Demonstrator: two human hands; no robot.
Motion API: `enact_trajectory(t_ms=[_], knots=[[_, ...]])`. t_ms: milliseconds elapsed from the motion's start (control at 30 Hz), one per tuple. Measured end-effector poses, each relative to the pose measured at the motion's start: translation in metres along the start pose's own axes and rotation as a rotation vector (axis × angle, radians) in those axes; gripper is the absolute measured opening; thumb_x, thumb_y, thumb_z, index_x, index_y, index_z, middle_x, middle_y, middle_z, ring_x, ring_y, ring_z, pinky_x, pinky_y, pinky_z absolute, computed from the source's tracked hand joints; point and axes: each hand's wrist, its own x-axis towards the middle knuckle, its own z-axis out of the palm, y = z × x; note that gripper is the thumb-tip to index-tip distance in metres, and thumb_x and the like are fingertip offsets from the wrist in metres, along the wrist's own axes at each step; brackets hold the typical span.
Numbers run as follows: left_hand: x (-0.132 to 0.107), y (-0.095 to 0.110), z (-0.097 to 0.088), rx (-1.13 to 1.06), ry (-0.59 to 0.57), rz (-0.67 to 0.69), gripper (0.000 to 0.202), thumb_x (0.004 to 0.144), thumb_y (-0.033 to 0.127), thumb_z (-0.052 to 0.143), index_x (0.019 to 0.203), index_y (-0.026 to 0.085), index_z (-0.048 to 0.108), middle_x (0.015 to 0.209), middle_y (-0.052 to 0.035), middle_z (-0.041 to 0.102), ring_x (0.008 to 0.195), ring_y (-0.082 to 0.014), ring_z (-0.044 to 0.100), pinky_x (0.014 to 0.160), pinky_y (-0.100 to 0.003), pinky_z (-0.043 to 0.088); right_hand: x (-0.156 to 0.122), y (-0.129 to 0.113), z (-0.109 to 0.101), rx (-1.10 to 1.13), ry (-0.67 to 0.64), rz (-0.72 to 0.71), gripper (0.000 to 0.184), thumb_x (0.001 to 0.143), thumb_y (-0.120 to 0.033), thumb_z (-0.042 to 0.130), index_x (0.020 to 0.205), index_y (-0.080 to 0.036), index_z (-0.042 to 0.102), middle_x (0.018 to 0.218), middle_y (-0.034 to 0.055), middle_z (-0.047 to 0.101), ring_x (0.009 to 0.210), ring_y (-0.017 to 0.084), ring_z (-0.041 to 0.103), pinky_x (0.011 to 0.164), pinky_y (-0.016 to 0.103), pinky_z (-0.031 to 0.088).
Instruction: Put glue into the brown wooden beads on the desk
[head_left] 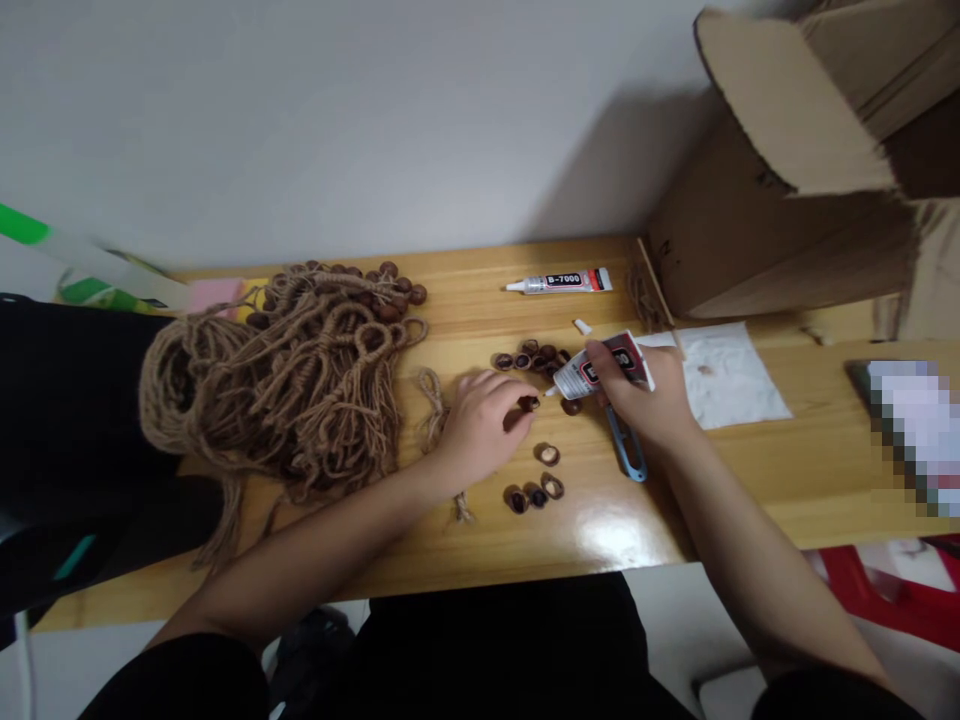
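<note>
My left hand (480, 420) pinches a small brown bead (529, 403) between thumb and fingertips just above the wooden table (750, 480). My right hand (637, 395) is closed round a glue tube (600, 365) whose nozzle points left at that bead, almost touching it. Several more brown beads (534, 358) lie in a cluster behind the hands. Three others (536, 492) sit nearer the front edge, with one single bead (547, 454) between. A short knotted cord (433, 405) lies under my left wrist.
A big tangle of jute cord with beads (300, 380) fills the table's left. A second glue tube (559, 282) and a white cap (582, 326) lie at the back. Blue snips (628, 450) rest under my right hand. White paper (727, 375) and cardboard boxes (787, 200) stand right.
</note>
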Motion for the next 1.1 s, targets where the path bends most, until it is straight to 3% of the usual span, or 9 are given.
enact_trajectory(t_ms=[233,400,700,1100], knots=[[-0.0009,-0.0009,0.0009,0.01,0.009,0.005,0.013,0.075,0.014,0.067,0.087,0.018,0.064,0.086,-0.003,0.069,0.083,-0.0207,0.06,0.079,-0.04,0.048,-0.0028,0.0013,0.0047,0.304,0.065,0.233,0.048,0.082,-0.054,0.054,0.049,-0.02,0.046,0.037,-0.0019,0.047,0.036,0.009,0.043,0.044,0.025,0.035],[-0.0012,-0.0011,0.0008,0.013,0.001,-0.002,0.013,0.075,0.013,0.068,0.086,0.019,0.063,0.086,-0.0024,0.069,0.084,-0.0204,0.06,0.08,-0.041,0.048,-0.0022,0.0011,0.0066,0.489,0.075,0.358,0.052,0.075,-0.062,0.057,0.048,-0.02,0.044,0.035,-0.0023,0.043,0.032,0.009,0.039,0.036,0.025,0.029],[0.0,0.0009,-0.0007,0.007,-0.02,-0.029,0.017,0.073,0.014,0.068,0.089,0.019,0.062,0.085,-0.0026,0.067,0.084,-0.0207,0.059,0.081,-0.041,0.048,0.0021,-0.005,0.0062,0.633,0.227,0.4,0.05,0.069,-0.06,0.065,0.051,-0.02,0.042,0.036,-0.004,0.042,0.032,0.008,0.038,0.034,0.024,0.027],[-0.0001,0.0049,-0.0028,0.025,-0.079,-0.031,0.01,0.075,0.021,0.067,0.084,0.018,0.064,0.085,-0.0037,0.065,0.084,-0.0215,0.058,0.082,-0.042,0.043,0.0013,-0.0007,0.0045,0.602,0.189,0.364,0.051,0.074,-0.059,0.061,0.049,-0.019,0.042,0.037,-0.0028,0.043,0.034,0.008,0.04,0.037,0.025,0.03]])
